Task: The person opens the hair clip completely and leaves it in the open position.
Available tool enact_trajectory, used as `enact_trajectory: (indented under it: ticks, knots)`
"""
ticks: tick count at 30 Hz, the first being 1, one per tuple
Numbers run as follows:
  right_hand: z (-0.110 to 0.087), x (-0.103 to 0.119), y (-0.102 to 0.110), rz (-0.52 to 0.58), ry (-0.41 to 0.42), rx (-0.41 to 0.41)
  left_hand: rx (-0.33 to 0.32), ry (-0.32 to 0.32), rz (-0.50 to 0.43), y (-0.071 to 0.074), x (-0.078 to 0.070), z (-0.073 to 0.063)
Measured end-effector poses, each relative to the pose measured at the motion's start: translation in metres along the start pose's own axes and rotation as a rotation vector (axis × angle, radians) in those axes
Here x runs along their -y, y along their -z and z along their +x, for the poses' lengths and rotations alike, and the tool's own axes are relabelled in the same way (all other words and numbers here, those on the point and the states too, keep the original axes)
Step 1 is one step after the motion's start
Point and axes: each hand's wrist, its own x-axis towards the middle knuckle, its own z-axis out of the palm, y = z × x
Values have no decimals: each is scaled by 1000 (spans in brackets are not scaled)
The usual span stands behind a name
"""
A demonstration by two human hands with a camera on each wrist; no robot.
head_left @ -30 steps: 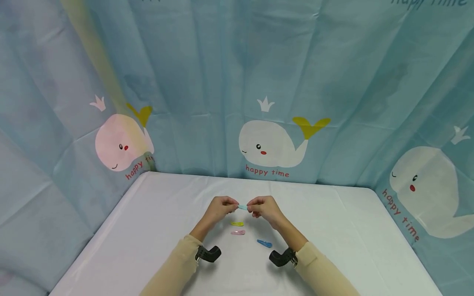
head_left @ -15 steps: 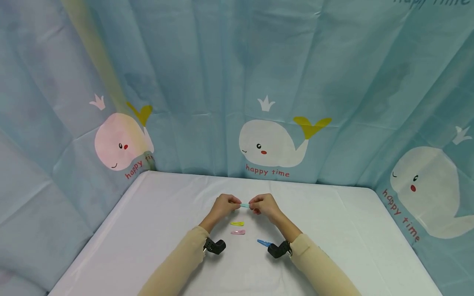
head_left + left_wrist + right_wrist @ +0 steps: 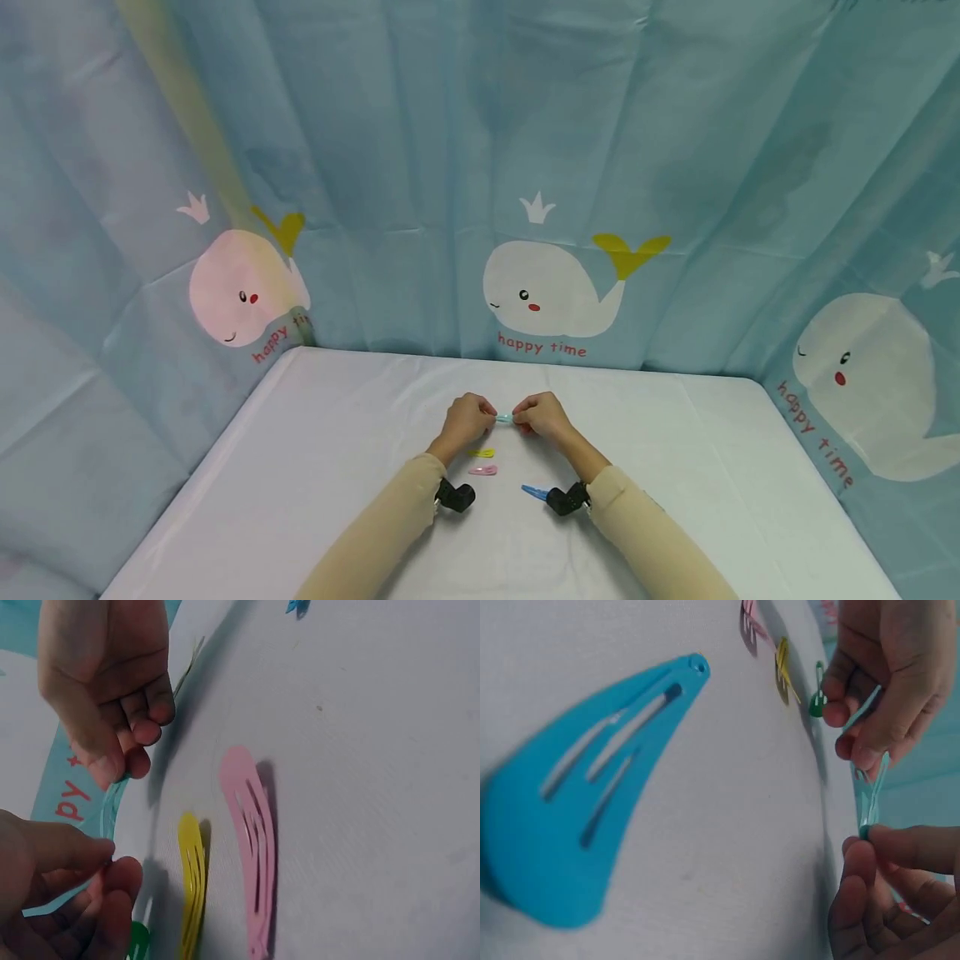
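Note:
A light teal snap hair clip (image 3: 504, 418) is held up between both hands over the far half of the table. My left hand (image 3: 468, 418) pinches its left end with thumb and fingers. At the right end, my right hand (image 3: 543, 417) pinches it the same way. Fingers hide both ends; the clip's slotted middle (image 3: 112, 806) shows in the left wrist view. Closer to me lie a yellow hair clip (image 3: 482, 453) and a pink hair clip (image 3: 483, 470). A blue hair clip (image 3: 562, 817) looms large in the right wrist view.
A green hair clip (image 3: 817, 705) lies beyond the yellow one, hidden by the left hand in the head view. White cloth covers the table (image 3: 300, 500). Behind it hangs a blue curtain (image 3: 405, 283) with whale prints.
Both hands have shifted to the right with the teal clip, the left hand more, so they are closer together. The right wrist camera now hides part of the blue clip.

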Motion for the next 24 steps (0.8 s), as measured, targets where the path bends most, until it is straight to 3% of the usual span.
enact_trajectory:
  ticks: [5,9,20,24]
  knots:
    - [1,-2,2,-40,2,-24,-18,2,132,-5,-11,0]
    - [1,-3,3,-76,7,-24,-21,23,176,-8,-14,-1]
    - [-10,3,11,-112,10,-1,-77,-60,80,3,3,-19]
    - [-17,8,12,-116,44,23,-90,-51,59,11,11,-25]
